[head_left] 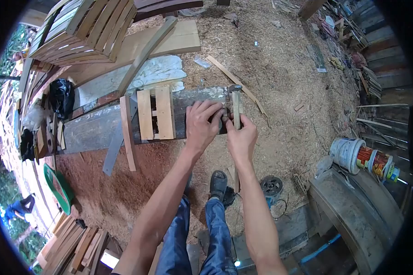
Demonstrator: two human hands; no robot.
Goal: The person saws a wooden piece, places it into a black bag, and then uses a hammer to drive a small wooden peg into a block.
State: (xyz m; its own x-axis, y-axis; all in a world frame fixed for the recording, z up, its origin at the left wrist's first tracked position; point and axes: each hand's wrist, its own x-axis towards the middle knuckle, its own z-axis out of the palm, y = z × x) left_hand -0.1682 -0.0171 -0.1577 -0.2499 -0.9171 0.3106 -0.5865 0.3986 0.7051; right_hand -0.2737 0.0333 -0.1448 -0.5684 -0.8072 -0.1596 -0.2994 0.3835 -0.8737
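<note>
My right hand [241, 136] is closed around the wooden handle of a hammer [236, 107], whose dark metal head points away from me at the bench's right end. Close beside it, my left hand [201, 123] is over the dark wooden bench [183, 96], its fingers bent and thumb drawn in toward the right hand's fingertips. Whatever lies between the left fingertips is too small to make out. Left of that hand, a small slatted wooden piece [165, 114] with pale boards lies on the bench. A handsaw [116, 149] and a loose wooden strip [128, 133] lie across the bench further left.
A slatted wooden crate [85, 32] stands at the upper left near a wide plank [186, 36]. Sawdust covers the floor, with a long thin strip [236, 82] on it. Stacked buckets [348, 153] lie at right, a green basin [57, 188] and cut wood [80, 245] at left.
</note>
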